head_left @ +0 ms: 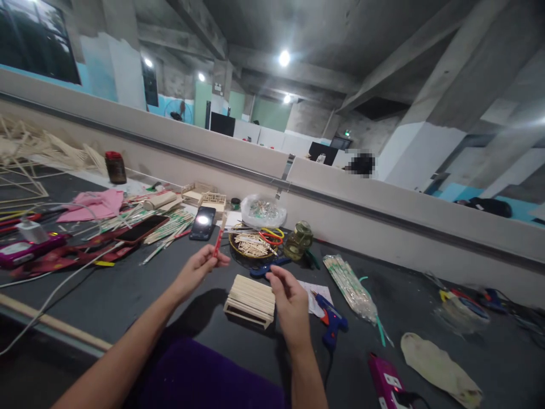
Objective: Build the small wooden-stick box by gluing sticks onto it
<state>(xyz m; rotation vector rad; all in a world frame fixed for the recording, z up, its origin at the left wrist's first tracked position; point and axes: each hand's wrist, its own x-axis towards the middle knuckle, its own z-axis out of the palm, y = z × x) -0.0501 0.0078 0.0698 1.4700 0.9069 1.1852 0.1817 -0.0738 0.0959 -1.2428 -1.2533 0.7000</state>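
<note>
- Head view: left hand (196, 271) pinches red-handled tool (219, 238); right hand (292, 302), half-curled and apparently empty, sits beside stick crate (250, 300).
- Crate looks largely built; loose sticks (251, 244) lie unused mid-tabletop (128, 295).

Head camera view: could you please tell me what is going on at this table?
A person is at a dark table. Their left hand pinches a thin red tool nearly upright. The right hand hovers at the edge of a small slatted wooden frame; whether it grips anything is unclear. A blue glue gun lies just right of it.
</note>
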